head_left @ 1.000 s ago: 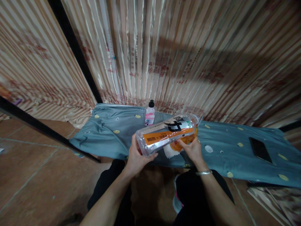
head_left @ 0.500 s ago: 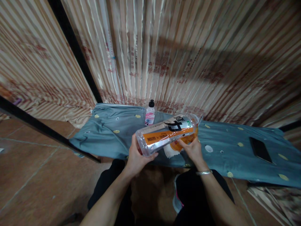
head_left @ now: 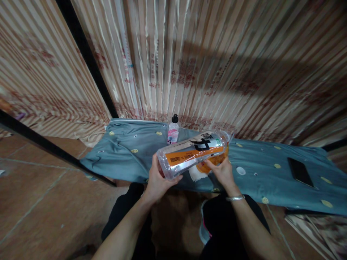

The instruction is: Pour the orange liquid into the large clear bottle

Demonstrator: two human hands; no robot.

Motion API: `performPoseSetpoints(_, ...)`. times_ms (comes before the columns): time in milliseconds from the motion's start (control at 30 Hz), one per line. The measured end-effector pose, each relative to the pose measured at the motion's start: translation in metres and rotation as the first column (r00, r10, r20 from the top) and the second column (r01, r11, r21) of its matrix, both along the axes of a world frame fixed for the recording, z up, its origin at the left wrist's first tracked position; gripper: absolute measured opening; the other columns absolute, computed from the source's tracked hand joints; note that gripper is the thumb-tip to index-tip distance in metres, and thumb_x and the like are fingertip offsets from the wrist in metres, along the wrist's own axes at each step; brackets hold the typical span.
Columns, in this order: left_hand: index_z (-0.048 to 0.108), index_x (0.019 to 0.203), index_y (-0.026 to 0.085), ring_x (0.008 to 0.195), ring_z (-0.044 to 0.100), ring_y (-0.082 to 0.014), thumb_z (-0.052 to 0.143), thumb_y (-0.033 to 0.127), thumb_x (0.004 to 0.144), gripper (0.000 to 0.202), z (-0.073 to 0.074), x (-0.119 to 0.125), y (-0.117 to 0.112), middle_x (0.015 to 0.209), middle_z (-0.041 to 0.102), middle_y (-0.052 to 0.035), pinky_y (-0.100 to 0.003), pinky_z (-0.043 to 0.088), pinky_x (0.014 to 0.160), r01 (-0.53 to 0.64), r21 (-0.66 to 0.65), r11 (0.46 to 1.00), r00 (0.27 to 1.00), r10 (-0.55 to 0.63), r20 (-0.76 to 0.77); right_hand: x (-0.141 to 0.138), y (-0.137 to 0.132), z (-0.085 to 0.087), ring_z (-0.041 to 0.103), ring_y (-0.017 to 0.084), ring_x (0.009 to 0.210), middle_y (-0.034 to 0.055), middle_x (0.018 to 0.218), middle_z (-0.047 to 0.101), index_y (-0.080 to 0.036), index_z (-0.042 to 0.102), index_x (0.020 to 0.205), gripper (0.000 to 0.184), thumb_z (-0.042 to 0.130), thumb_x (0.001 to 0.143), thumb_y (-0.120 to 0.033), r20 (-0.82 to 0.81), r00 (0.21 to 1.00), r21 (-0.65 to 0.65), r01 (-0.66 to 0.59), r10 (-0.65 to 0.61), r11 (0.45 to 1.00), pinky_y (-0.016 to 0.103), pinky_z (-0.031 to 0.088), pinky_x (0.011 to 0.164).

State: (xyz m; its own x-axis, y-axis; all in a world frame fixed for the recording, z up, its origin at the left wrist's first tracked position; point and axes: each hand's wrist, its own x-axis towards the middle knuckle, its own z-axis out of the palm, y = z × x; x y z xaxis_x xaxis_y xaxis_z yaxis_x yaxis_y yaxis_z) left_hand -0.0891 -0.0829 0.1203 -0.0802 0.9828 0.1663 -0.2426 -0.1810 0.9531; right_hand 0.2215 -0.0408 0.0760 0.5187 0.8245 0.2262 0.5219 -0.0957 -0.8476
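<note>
My left hand (head_left: 158,184) is wrapped round the base end of a large clear plastic bottle (head_left: 192,153) with an orange and silver label. The bottle lies tilted, its neck end higher and toward the right. Closed beneath that neck end, my right hand (head_left: 221,172) grips an orange see-through container (head_left: 217,159), mostly hidden behind the bottle and fingers. Whether the orange is liquid or plastic I cannot tell. Under the bottle's middle shows a white tissue-like piece (head_left: 197,174). Behind the bottle stands a small pump-top bottle (head_left: 173,131) with a black cap and pink label.
A blue-grey patterned cloth (head_left: 121,159) covers the narrow bench before me. On it lie a white round disc (head_left: 240,170) and a dark phone (head_left: 299,171) at the right. A striped curtain (head_left: 168,65) hangs behind. Black metal poles (head_left: 86,61) frame the left side.
</note>
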Motion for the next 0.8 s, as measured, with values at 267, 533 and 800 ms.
performPoseSetpoints(267, 0.072, 0.148, 0.028, 0.145, 0.091, -0.0466, 0.127, 0.053, 0.056, 0.11, 0.0045, 0.0005, -0.001, 0.148, 0.093, -0.0151, -0.066, 0.076, 0.129, 0.003, -0.008, 1.0, 1.0, -0.003, 0.013, -0.0016, -0.0018, 0.0061, 0.093, 0.055, 0.125, 0.0267, 0.13, 0.096, -0.027, 0.075, 0.127, 0.1, 0.098, 0.059, -0.096, -0.009, 1.0, 0.001, -0.027, 0.027, 1.0, 0.07, 0.076, 0.113)
performPoseSetpoints(533, 0.072, 0.146, 0.029, 0.143, 0.091, -0.0467, 0.127, 0.058, 0.057, 0.109, 0.0033, 0.0013, -0.0004, 0.146, 0.094, -0.0144, -0.068, 0.076, 0.128, 0.008, 0.001, 1.0, 1.0, -0.008, 0.007, -0.0029, -0.0022, 0.006, 0.093, 0.054, 0.125, 0.0258, 0.126, 0.096, -0.027, 0.076, 0.127, 0.099, 0.097, 0.061, -0.097, 0.001, 0.999, 0.021, -0.04, 0.04, 0.999, 0.071, 0.077, 0.111)
performPoseSetpoints(800, 0.072, 0.147, 0.029, 0.144, 0.091, -0.0456, 0.127, 0.056, 0.057, 0.11, 0.0007, 0.0007, -0.0004, 0.146, 0.093, -0.0137, -0.066, 0.076, 0.128, 0.012, -0.003, 1.0, 1.0, -0.012, 0.016, -0.004, -0.0025, 0.0071, 0.092, 0.055, 0.127, 0.0268, 0.13, 0.095, -0.027, 0.074, 0.127, 0.102, 0.096, 0.059, -0.099, -0.005, 1.0, 0.001, -0.025, 0.025, 1.0, 0.071, 0.076, 0.114)
